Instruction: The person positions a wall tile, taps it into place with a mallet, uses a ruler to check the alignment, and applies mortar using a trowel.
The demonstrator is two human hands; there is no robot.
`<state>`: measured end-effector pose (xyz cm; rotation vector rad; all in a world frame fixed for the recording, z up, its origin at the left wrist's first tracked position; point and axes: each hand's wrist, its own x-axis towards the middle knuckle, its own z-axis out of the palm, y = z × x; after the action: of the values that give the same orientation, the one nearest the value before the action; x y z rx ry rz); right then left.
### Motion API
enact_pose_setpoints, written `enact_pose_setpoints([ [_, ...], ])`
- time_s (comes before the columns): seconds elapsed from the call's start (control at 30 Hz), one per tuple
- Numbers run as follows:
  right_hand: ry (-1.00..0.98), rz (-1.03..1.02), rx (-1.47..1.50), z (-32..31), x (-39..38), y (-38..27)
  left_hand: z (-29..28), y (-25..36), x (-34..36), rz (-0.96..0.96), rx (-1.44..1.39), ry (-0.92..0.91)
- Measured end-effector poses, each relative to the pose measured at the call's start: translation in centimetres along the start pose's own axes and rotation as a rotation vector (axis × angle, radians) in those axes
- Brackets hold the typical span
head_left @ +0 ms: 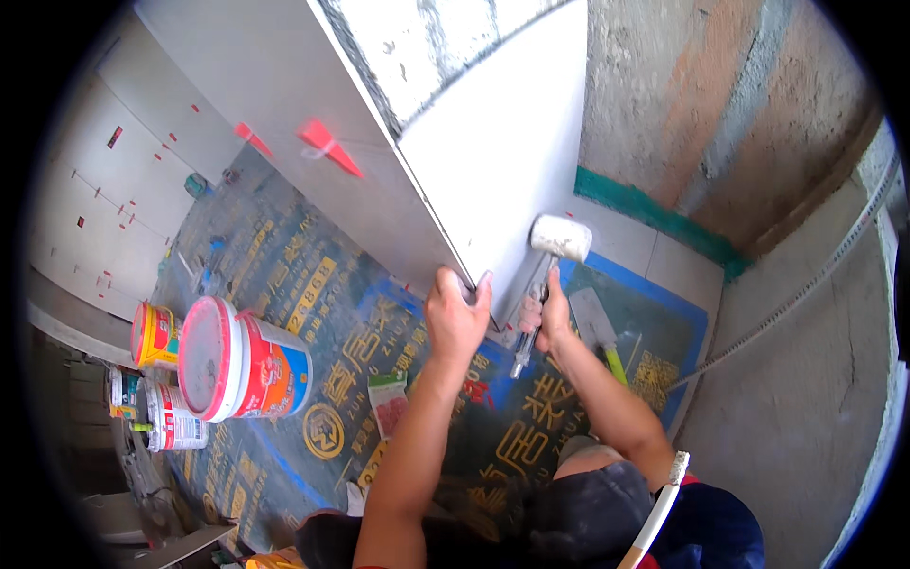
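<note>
My left hand (457, 318) grips the lower edge of a white tile panel (488, 133) at a vertical corner, fingers curled on the edge. My right hand (548, 318) is closed round the metal handle of a white-headed mallet (559, 239), its head beside the panel's lower part. Red plastic wedges (327, 147) sit on the side face of the tiled corner. Below and right of the mallet, a trowel (597, 322) with a green handle lies on the floor covering.
Several paint-type buckets (256, 365) stand at left, before a tiled wall (104, 171) with red clips. A small green packet (389, 403) lies on the printed floor covering (313, 455). Rough concrete walls (777, 341) bound the right side, where a long thin strip (806, 275) slants down.
</note>
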<state>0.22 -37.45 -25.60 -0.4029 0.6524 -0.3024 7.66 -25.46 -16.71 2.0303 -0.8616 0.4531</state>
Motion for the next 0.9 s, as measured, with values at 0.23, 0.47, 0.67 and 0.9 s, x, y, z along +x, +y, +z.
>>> enact_pose_setpoints([
  [0.23, -0.038, 0.068, 0.036, -5.8, 1.2, -1.4, 2.3, -3.8, -5.0, -0.282, -0.034, -0.248],
  [0.47, 0.022, 0.083, 0.169, -11.1, 1.3, -0.9, 5.8, -8.2, -7.7, -0.304, 0.085, -0.44],
  [0.67, 0.105, -0.016, 0.34, -9.7, 2.2, 2.0, 7.8, -8.8, -8.5, -0.223, 0.035, -0.264],
  [0.9, -0.012, 0.125, 0.301, -8.2, 4.5, 3.9, 8.3, -8.9, -8.6, -0.224, 0.027, -0.228],
])
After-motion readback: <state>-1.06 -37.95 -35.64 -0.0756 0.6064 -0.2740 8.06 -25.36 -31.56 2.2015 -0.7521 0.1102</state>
